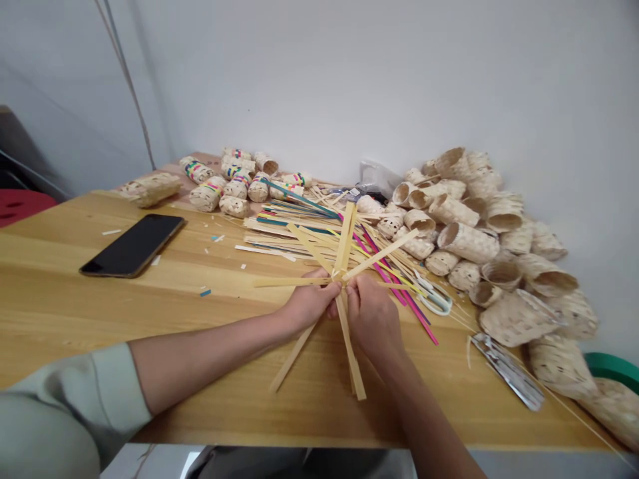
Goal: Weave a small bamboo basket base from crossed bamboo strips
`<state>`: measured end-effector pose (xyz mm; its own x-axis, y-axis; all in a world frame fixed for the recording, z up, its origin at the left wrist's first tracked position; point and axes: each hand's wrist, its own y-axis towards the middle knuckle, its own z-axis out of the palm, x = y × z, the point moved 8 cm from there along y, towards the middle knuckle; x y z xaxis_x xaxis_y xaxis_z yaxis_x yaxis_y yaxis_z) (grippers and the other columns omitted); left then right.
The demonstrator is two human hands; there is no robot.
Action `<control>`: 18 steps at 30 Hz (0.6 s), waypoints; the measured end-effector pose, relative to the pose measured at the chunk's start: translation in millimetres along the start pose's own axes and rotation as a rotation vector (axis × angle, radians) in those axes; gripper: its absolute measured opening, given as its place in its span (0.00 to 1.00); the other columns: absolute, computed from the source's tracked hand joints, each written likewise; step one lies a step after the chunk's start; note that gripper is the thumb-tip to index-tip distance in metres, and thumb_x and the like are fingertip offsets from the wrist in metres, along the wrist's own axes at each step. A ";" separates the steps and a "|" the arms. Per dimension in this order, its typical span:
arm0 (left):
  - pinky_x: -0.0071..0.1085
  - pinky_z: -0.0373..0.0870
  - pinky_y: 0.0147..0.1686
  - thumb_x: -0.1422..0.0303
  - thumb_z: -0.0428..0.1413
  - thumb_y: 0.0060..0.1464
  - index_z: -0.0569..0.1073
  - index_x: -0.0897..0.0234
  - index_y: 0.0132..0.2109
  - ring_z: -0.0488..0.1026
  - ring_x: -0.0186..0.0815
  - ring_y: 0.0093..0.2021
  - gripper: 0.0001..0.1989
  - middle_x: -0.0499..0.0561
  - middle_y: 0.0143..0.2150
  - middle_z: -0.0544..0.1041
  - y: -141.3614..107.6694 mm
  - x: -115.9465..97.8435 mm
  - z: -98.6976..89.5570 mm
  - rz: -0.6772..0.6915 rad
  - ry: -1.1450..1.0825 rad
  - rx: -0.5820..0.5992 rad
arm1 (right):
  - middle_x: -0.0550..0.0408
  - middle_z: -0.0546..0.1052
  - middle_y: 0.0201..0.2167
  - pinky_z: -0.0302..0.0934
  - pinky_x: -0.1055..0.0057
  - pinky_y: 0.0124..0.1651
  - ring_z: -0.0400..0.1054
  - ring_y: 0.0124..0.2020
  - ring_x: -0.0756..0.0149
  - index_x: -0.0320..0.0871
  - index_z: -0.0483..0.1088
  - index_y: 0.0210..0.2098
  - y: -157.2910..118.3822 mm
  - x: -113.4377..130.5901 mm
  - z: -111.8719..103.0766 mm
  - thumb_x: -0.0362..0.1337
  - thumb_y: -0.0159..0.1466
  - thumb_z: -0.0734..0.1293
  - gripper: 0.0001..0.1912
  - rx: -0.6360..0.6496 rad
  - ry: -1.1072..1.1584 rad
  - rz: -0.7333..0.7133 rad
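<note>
Several flat bamboo strips cross at one centre and fan out like a star, held up over the front half of the table. My left hand pinches the crossing from the left, thumb pressed on it. From the right, my right hand closes on the same crossing with curled fingers. Both hands nearly meet there. Two strips point down toward the table's front edge, and others reach up and out to the sides. The fingertips partly hide where the strips interlace.
A phone lies at the left. Loose strips, some coloured, spread behind my hands, with white-handled scissors beside them. Woven bamboo tubes pile up at the right; colour-banded ones stand at the back left. A silver tool lies front right.
</note>
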<state>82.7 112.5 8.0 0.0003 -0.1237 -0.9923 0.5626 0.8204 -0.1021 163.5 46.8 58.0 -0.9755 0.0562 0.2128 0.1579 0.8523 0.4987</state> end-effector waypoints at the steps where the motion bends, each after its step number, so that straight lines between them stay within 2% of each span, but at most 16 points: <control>1: 0.23 0.59 0.19 0.67 0.54 0.56 0.65 0.63 0.30 0.64 0.28 0.16 0.08 0.40 0.14 0.66 0.2 0.9 -0.1 -0.006 -0.010 -0.001 | 0.53 0.71 0.25 0.50 0.68 0.31 0.63 0.28 0.62 0.47 0.59 0.27 0.4 2.0 -0.3 0.33 0.66 0.54 0.12 -0.006 -0.012 -0.023; 7: 0.22 0.60 0.18 0.70 0.52 0.56 0.64 0.62 0.29 0.65 0.28 0.15 0.07 0.40 0.14 0.67 3.1 6.1 -1.2 -0.024 -0.057 -0.030 | 0.53 0.71 0.25 0.51 0.68 0.33 0.63 0.29 0.62 0.46 0.61 0.27 1.0 8.4 3.2 0.33 0.67 0.53 0.13 0.020 -0.006 -0.076; 10: 0.22 0.60 0.18 0.70 0.53 0.55 0.64 0.62 0.29 0.65 0.28 0.15 0.07 0.41 0.13 0.66 3.7 5.8 -1.6 -0.022 -0.060 -0.048 | 0.54 0.72 0.27 0.51 0.69 0.33 0.63 0.30 0.63 0.45 0.63 0.28 -0.7 -0.9 4.9 0.35 0.67 0.55 0.12 0.014 0.063 0.023; 14: 0.22 0.61 0.21 0.66 0.56 0.54 0.65 0.63 0.28 0.66 0.28 0.17 0.10 0.42 0.15 0.68 2.3 2.4 -1.5 -0.008 -0.056 -0.066 | 0.57 0.74 0.27 0.53 0.70 0.32 0.65 0.29 0.66 0.45 0.67 0.28 -4.2 -14.3 4.9 0.37 0.65 0.60 0.10 -0.035 0.263 0.166; 18: 0.22 0.59 0.19 0.62 0.59 0.52 0.66 0.63 0.30 0.65 0.28 0.17 0.12 0.42 0.15 0.68 0.3 5.7 1.4 -0.030 -0.214 -0.064 | 0.58 0.75 0.24 0.57 0.70 0.33 0.66 0.26 0.66 0.46 0.69 0.29 -4.8 -18.7 7.5 0.38 0.64 0.62 0.08 -0.045 0.427 0.232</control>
<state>84.1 111.3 2.4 0.1638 -0.2590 -0.9519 0.5118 0.8472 -0.1425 179.8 45.5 45.3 -0.7647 0.0158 0.6441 0.3797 0.8188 0.4307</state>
